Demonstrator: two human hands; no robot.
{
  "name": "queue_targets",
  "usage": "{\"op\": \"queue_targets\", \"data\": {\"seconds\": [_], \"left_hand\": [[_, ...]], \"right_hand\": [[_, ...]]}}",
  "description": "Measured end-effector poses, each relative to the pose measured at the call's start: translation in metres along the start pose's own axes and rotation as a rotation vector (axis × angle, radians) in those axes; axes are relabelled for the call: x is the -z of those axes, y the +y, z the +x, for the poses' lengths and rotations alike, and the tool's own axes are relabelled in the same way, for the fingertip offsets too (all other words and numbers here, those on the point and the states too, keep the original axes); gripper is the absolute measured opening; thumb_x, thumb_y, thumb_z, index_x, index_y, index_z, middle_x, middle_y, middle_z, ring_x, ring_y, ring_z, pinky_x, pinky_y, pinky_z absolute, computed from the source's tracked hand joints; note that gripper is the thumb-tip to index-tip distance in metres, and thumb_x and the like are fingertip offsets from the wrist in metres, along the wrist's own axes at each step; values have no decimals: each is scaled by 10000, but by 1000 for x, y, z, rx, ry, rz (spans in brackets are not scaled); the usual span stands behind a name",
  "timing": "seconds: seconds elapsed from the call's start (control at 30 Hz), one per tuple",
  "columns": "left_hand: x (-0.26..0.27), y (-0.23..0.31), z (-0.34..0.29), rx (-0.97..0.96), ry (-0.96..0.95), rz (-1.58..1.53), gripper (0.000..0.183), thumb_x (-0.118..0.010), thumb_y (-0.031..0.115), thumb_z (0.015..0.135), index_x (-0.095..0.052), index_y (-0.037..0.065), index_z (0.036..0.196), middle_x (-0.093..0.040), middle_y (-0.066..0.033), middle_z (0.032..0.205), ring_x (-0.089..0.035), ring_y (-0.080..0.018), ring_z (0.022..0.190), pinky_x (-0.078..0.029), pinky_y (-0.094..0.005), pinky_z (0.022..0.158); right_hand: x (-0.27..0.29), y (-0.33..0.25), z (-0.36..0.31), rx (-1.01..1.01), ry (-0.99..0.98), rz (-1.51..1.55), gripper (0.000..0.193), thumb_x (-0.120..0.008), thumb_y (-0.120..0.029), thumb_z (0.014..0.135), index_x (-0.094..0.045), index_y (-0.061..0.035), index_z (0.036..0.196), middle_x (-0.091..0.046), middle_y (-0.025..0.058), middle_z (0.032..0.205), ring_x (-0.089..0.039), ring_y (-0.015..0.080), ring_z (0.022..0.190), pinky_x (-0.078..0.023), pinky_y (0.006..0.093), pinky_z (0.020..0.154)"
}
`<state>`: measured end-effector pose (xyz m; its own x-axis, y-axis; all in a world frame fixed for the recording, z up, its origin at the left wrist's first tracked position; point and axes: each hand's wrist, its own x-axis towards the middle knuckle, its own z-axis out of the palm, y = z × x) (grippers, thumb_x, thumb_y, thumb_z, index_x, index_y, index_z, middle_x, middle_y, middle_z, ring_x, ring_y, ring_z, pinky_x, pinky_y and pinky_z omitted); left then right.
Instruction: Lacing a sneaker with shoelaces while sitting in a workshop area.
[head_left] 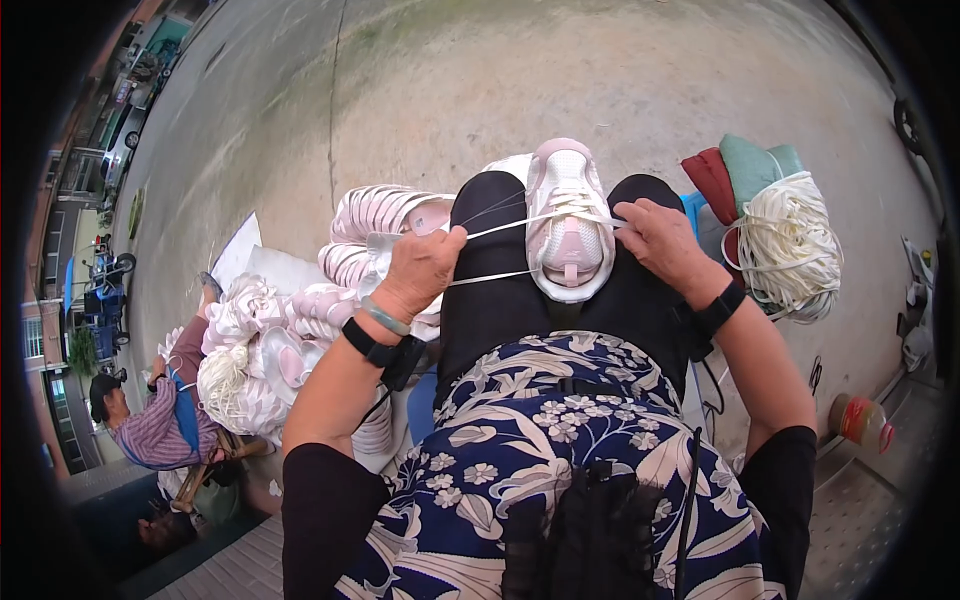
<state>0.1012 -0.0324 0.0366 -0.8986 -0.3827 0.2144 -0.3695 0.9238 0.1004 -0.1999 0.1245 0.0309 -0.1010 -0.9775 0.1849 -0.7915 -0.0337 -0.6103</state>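
A white and pale pink sneaker (570, 238) rests between my thighs, its toe pointing away from me and its heel opening toward me. A flat white shoelace (500, 226) runs through its upper eyelets and stretches out to both sides. My left hand (415, 268) is closed on the lace at the left of the shoe, and a second strand passes below that hand to the heel area. To the right of the shoe, my right hand (660, 242) pinches the lace close to the eyelets. What lies inside each fist is partly hidden.
Rows of pink-and-white shoes (375, 220) and loose white laces (225, 378) are piled at my left. At my right, a bundle of cream laces (795, 235) lies by green cloth (755, 170). A lidded jar (862, 422) stands farther right. Another person (165, 430) sits at far left.
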Motion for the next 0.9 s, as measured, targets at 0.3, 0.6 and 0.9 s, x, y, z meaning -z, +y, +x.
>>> {"op": "queue_targets", "data": {"seconds": [0.3, 0.6, 0.9], "left_hand": [[2, -11, -17, 114, -79, -21, 16, -533, 80, 808, -546, 70, 809, -557, -120, 673, -572, -320, 608, -442, -397, 515], [11, -42, -57, 145, 92, 21, 37, -501, 74, 813, -533, 86, 798, -540, -129, 642, -560, -330, 584, -430, -414, 491], [64, -139, -170, 403, -26, 462, 92, -448, 73, 827, -536, 74, 854, -561, -131, 712, -582, -324, 635, -463, -401, 538]], "right_hand": [[11, 32, -18, 133, -70, -340, 34, -546, -124, 825, -520, -112, 843, -516, 75, 708, -572, 285, 628, -439, 390, 517], [37, 42, -68, 144, -16, -315, 131, -572, -93, 810, -508, -76, 922, -495, 87, 704, -547, 277, 608, -419, 390, 517], [150, 145, -207, -121, 222, -625, 236, -530, 9, 846, -589, -26, 1073, -623, 165, 980, -619, 305, 876, -495, 345, 738]]}}
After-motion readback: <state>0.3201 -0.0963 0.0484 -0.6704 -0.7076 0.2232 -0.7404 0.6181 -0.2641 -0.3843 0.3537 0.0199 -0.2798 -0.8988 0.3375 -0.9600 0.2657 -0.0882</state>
